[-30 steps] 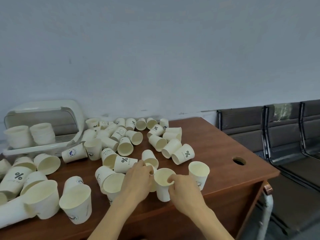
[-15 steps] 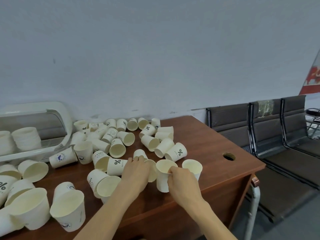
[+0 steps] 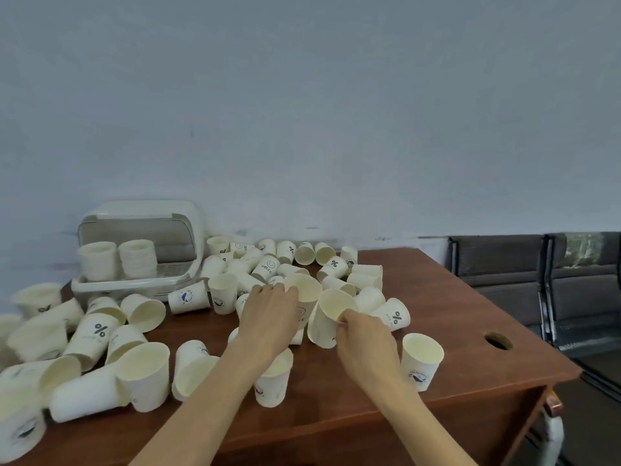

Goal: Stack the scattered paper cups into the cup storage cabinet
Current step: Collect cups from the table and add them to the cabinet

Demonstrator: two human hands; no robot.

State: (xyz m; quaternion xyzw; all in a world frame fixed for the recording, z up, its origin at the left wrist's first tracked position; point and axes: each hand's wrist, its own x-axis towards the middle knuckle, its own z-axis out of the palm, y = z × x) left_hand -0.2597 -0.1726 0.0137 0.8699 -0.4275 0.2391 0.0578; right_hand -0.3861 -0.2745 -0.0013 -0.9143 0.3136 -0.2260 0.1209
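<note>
We look down at a brown wooden bench (image 3: 453,297) scattered with dozens of cream paper cups (image 3: 97,334), some upright, most lying on their sides, spread from the lower left of the frame to the centre. At the upper left of the bench sits the white cup storage cabinet (image 3: 141,216), its lid raised, with two stacks of cups (image 3: 117,260) already inside.

In the middle of the frame our left hand (image 3: 268,317) curls its fingers round the rim of a tilted cup (image 3: 304,290), gripping it. Just to its right, our right hand (image 3: 366,338) pinches the rim of a second cup (image 3: 331,317), thumb inside as far as we can tell. The two held cups sit just beside each other, mouths tipped toward us. A lone upright cup (image 3: 421,361) stands at the lower right, near the bench's edge.

We judge these cups to be very light and thin-walled (easy to crush if squeezed at mid-body). The rolled rim looks the stiffest place to take hold, so a gentle pinch there suits them. Their tapered shape should let one slide into another, though a tilted cup may jam, and loose ones could roll off the bench if nudged.

A row of dark chairs (image 3: 537,280) fills the right of the frame.
</note>
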